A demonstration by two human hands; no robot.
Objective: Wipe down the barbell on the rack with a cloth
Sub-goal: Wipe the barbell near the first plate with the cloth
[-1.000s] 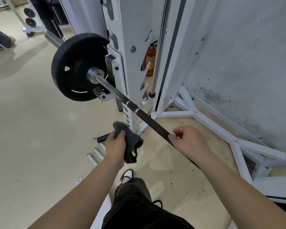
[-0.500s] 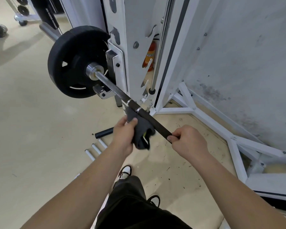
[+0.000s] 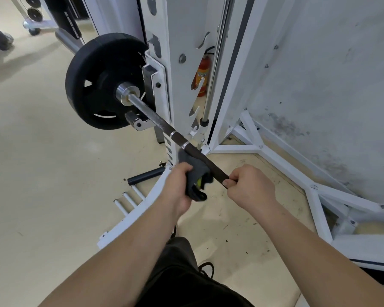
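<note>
The barbell [image 3: 164, 127] runs from the upper left toward me, resting on a hook of the white rack [image 3: 180, 52], with a black weight plate [image 3: 98, 76] on its far end. My left hand [image 3: 179, 185] grips a dark grey cloth [image 3: 194, 171] that presses against the underside of the bar's dark section. Just to the right, my right hand [image 3: 248, 187] is closed around the bar itself. Beyond that hand the bar is hidden.
A red fire extinguisher [image 3: 203, 74] stands behind the rack upright. White frame struts [image 3: 275, 156] spread over the floor on the right by the grey wall. Short pegs [image 3: 129, 198] and a black roller [image 3: 145, 175] lie low on the left. Another person's shoes show at far left.
My left hand has carried the cloth from below the bar up against it. My right hand has kept its grip on the bar.
</note>
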